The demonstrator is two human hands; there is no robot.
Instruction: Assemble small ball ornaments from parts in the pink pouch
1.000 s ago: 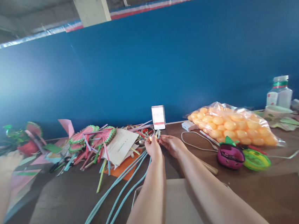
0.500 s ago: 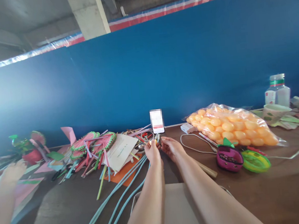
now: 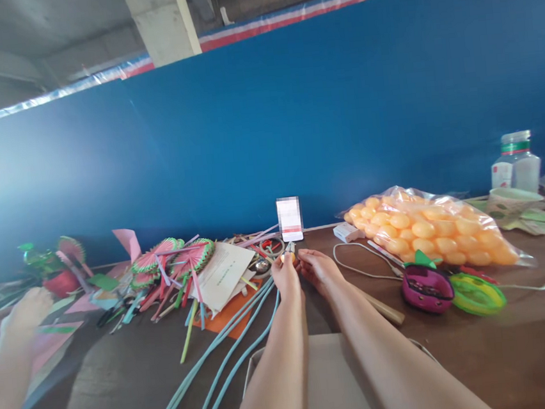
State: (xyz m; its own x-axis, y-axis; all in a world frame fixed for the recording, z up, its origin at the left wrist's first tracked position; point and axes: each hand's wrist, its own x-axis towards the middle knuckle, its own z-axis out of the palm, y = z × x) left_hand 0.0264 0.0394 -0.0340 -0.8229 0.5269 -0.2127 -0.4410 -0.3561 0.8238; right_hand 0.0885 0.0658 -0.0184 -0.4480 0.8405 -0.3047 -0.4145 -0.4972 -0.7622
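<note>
My left hand (image 3: 286, 275) is out over the table, its fingers closed on a small yellow-orange round thing (image 3: 286, 256), mostly covered by the fingertips. Just right of it, my right hand (image 3: 319, 267) has its fingers curled in a pinch; whether anything is between them is hidden. The two hands nearly meet at the fingertips. Beyond them a lit phone (image 3: 290, 219) stands upright against the blue partition. Pliers-like tools with red handles (image 3: 270, 244) and a round shiny metal piece (image 3: 261, 266) lie left of my left hand.
A clear bag of orange plastic eggs (image 3: 429, 228), a purple pouch (image 3: 426, 287) and a green lid (image 3: 478, 294) lie at right. Pink-green paper fans (image 3: 193, 258), papers (image 3: 225, 270) and pale-blue tubes (image 3: 220, 357) lie left. Beneath my forearms is a box (image 3: 332, 379). Another person's hand (image 3: 29, 311) works far left.
The view has shifted slightly, so most table things appear a little further right. My hands stay close together, with the small yellow-orange thing still in my left fingers.
</note>
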